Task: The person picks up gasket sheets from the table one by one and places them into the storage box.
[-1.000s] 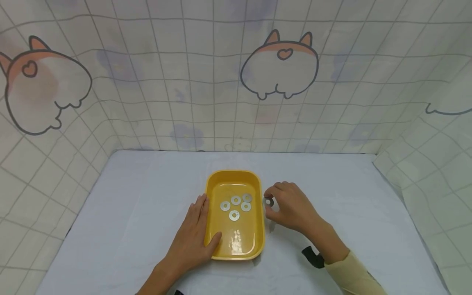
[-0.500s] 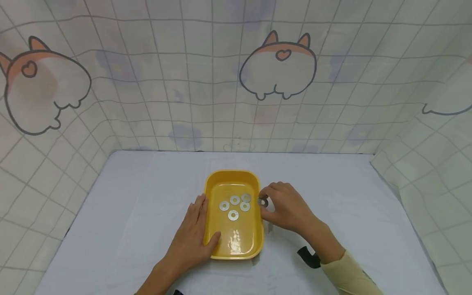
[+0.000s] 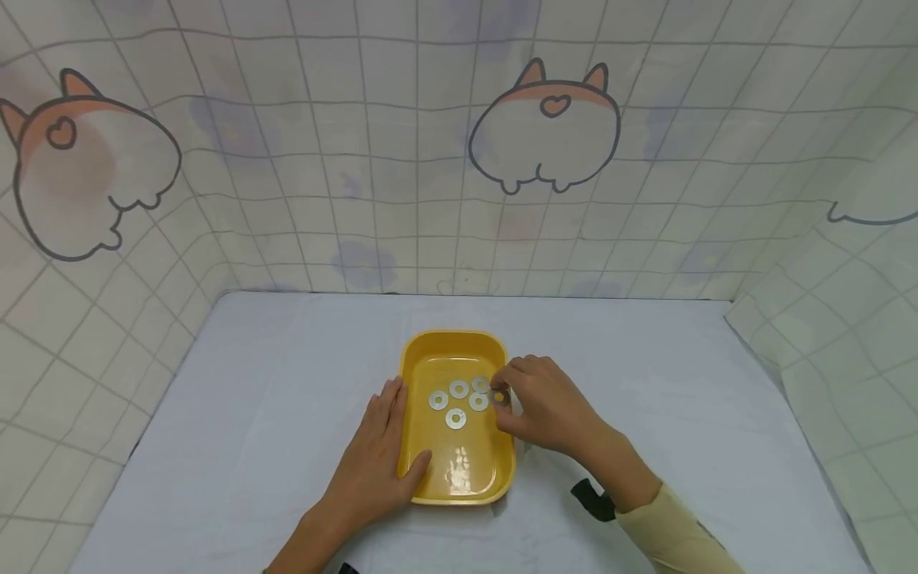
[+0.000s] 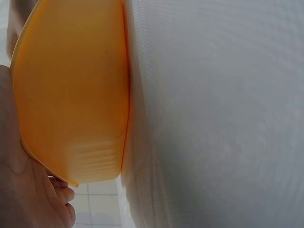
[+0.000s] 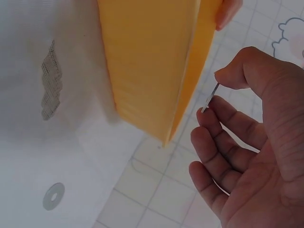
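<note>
A yellow tray point(image 3: 460, 478) stands on the white table, with several silver washers point(image 3: 455, 418) lying flat inside, towards its far half. My left hand point(image 3: 376, 458) rests along the tray's left rim, fingers straight and thumb reaching over the rim. Over the tray's right rim is my right hand point(image 3: 545, 402), pinching one washer point(image 3: 500, 396) between thumb and index finger. In the right wrist view that pinched washer point(image 5: 209, 99) shows nearly edge-on, while another washer point(image 5: 53, 196) lies on the tablecloth beside the tray.
White cloth covers the table point(image 3: 287, 351), and a grid-patterned curtain point(image 3: 416, 159) with cartoon animals surrounds it at the back and sides. A dark mesh-like patch point(image 5: 51, 83) marks the cloth near the tray. Under the right wrist hangs a black strap point(image 3: 594, 501).
My right hand has moved left with the pinched washer, from beside the tray to over its right rim. The left hand, tray and washers inside have stayed put.
</note>
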A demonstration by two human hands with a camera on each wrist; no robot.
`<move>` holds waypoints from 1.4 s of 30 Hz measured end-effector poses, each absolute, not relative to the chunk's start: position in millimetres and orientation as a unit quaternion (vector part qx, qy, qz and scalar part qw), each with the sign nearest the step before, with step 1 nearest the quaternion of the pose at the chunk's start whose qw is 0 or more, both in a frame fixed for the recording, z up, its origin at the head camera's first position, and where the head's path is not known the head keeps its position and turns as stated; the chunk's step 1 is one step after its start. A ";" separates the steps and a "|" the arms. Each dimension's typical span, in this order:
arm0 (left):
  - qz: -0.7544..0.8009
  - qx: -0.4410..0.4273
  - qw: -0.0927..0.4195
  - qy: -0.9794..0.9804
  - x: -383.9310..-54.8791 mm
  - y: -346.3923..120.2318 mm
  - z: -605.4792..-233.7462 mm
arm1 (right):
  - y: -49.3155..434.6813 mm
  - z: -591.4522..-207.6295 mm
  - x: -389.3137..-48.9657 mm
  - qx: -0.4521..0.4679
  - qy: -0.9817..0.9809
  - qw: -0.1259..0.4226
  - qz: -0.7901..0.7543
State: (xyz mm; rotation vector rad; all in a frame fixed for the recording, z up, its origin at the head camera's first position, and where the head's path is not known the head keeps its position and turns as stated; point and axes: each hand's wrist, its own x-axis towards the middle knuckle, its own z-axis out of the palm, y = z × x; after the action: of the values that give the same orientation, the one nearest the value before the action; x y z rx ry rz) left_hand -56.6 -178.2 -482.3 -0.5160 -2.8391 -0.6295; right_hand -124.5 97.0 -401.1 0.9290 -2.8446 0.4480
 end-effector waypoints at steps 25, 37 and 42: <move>-0.218 -0.168 0.084 -0.958 -54.3 -180.6 -478.0 | 79.6 -388.7 -122.1 0.365 -0.922 0.026 0.128; -0.217 -0.179 0.081 -0.956 -55.8 -179.4 -477.4 | 85.2 -387.8 -120.0 0.364 -0.921 -0.021 0.135; -0.213 -0.180 0.085 -0.957 -56.2 -179.4 -479.1 | 90.8 -383.8 -120.2 0.341 -0.928 -0.047 0.142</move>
State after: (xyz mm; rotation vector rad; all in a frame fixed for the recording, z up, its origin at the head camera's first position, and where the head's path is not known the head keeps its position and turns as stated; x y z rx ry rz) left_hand -56.2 -179.4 -479.1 -0.5355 -2.8539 -0.6348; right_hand -120.2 90.8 -383.8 1.1051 -3.0070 0.4590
